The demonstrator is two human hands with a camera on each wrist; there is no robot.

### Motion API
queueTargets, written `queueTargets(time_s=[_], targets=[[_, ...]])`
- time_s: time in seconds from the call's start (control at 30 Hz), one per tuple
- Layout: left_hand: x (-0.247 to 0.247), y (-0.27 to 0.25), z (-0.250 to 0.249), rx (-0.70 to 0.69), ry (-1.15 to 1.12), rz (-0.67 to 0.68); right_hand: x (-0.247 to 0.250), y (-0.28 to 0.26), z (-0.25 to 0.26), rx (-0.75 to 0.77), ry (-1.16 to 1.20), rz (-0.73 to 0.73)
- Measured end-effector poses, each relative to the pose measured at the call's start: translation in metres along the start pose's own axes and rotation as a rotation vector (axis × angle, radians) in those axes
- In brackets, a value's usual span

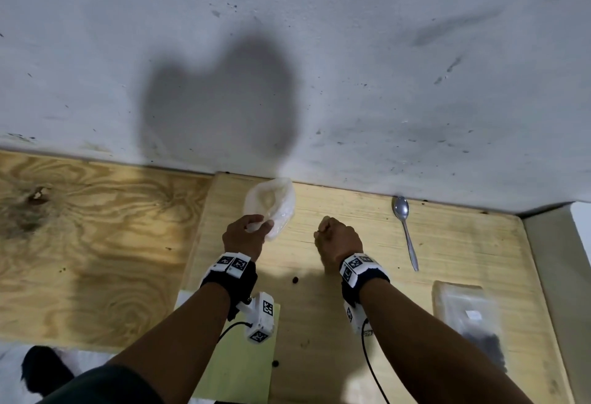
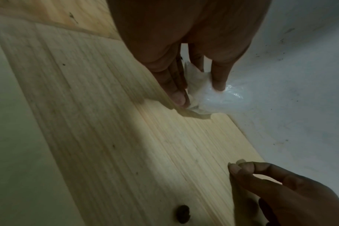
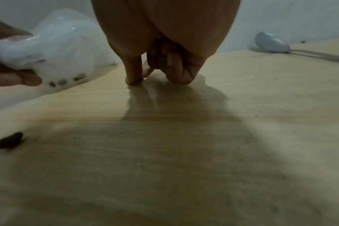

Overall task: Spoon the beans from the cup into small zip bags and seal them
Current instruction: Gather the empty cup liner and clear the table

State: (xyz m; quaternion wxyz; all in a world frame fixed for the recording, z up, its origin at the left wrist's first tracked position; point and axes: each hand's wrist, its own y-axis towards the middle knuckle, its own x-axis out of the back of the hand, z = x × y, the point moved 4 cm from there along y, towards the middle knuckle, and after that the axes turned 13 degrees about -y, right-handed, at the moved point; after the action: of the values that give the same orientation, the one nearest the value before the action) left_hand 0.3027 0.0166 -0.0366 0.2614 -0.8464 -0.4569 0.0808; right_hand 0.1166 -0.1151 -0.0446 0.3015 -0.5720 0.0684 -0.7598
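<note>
My left hand (image 1: pixel 259 223) (image 2: pixel 198 93) grips a crumpled translucent plastic cup (image 1: pixel 270 208) (image 2: pixel 219 99) (image 3: pixel 54 50), tipped on its side at the wall. A few dark beans (image 3: pixel 62 81) lie inside it near its lower edge. To the right of the cup, my right hand (image 1: pixel 323 227) (image 3: pixel 139 79) (image 2: pixel 240 165) has its fingers curled. Its thumb and forefinger tips are pressed together down at the table; whether a bean sits between them is hidden. A metal spoon (image 1: pixel 406 231) (image 3: pixel 271 43) lies on the table further right. A clear zip bag (image 1: pixel 470 320) holding dark beans lies flat at the near right.
One loose bean (image 1: pixel 295 280) (image 3: pixel 8 140) lies between my wrists, another (image 1: pixel 275 363) nearer me. A pale green sheet (image 1: pixel 240 362) lies under my left forearm. The wooden table (image 1: pixel 351 323) ends at a grey wall (image 1: pixel 319 83) just beyond the cup.
</note>
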Motion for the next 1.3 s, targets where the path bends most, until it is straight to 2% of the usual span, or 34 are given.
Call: queueTargets(time_s=[0.07,0.13,0.2,0.3,0.37,0.43,0.53,0.63,0.7,0.77,0.9,1.07,1.17,1.23,1.3], targets=[[-0.002,0.003,0.0,0.0,-0.011,0.014,-0.002,-0.001,0.001,0.025,-0.05,-0.007],[-0.003,0.006,0.002,-0.009,-0.012,0.029,-0.003,-0.003,0.002,0.022,0.005,0.008],[-0.004,0.006,0.0,-0.024,-0.011,0.037,0.0,-0.006,0.001,-0.049,0.28,0.039],[-0.003,0.003,-0.005,-0.037,0.003,0.057,0.0,-0.019,-0.005,-0.279,0.934,0.136],[-0.002,0.002,-0.006,-0.044,0.016,0.065,-0.003,-0.025,-0.01,-0.36,1.175,0.195],[0.001,0.001,-0.006,-0.05,0.029,0.071,-0.005,-0.03,-0.012,-0.367,1.239,0.225],[0.008,-0.005,-0.008,-0.058,0.042,0.074,-0.007,-0.04,-0.011,-0.311,1.057,0.2],[0.016,-0.011,-0.006,-0.056,0.046,0.057,-0.021,-0.048,-0.008,-0.168,0.642,0.129],[0.021,-0.014,-0.004,-0.06,0.049,0.047,-0.033,-0.055,-0.004,-0.028,0.488,0.102],[0.026,-0.017,-0.001,-0.063,0.046,0.047,-0.044,-0.064,-0.005,0.023,0.363,0.108],[0.036,-0.019,0.003,-0.068,0.048,0.045,-0.056,-0.073,-0.004,0.094,0.19,0.125],[0.045,-0.019,0.009,-0.073,0.048,0.036,-0.054,-0.08,0.005,0.111,0.061,0.042],[0.049,-0.019,0.012,-0.069,0.05,0.032,-0.054,-0.082,0.007,0.135,-0.032,0.04],[0.051,-0.02,0.014,-0.069,0.044,0.028,-0.054,-0.084,0.009,0.168,-0.034,0.024],[0.052,-0.02,0.015,-0.071,0.045,0.029,-0.049,-0.085,0.013,0.14,0.074,0.025]])
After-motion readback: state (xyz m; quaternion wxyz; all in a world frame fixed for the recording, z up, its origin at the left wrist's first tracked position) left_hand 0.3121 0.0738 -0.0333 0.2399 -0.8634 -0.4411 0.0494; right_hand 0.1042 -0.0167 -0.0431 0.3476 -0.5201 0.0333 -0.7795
